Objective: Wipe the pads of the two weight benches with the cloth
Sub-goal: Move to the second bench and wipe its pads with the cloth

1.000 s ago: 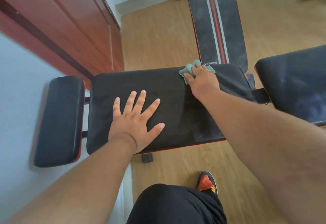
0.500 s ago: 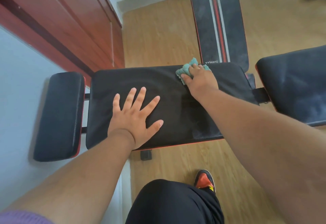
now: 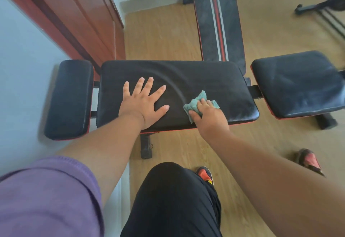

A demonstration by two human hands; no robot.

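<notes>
Closest to the camera, a purple sleeve [image 3: 46,195] fills the lower left corner and a knee in black trousers [image 3: 173,199] sits at the bottom centre, with an orange and black shoe [image 3: 205,174] just beyond it on the wooden floor [image 3: 168,31]; a second reddish shoe [image 3: 309,161] lies blurred to the right. Two bare forearms reach forward from here to a wide black pad [image 3: 196,76] with red edging, set crosswise in the middle of the view. The left hand [image 3: 142,102] lies flat on the pad's left half, palm down, fingers straight and spread, holding nothing. The right hand [image 3: 209,114] is near the pad's front edge on its right half, fingers curled over a crumpled teal cloth [image 3: 196,102] and pressing it onto the pad; part of the cloth sticks out beyond the fingers toward the pad's centre. A faint curved streak crosses the pad between the hands. Left of this pad, across a short gap bridged by frame bars, is a smaller black pad [image 3: 70,98] against a pale wall. To the right, also across a gap, is another black pad [image 3: 298,83], dull and smudged. Farther off, a long black pad [image 3: 231,22] with red and white stripes runs away from the middle pad's far edge. A red-brown cabinet [image 3: 74,12] stands at the upper left, and part of some dark equipment [image 3: 324,7] shows at the upper right.
</notes>
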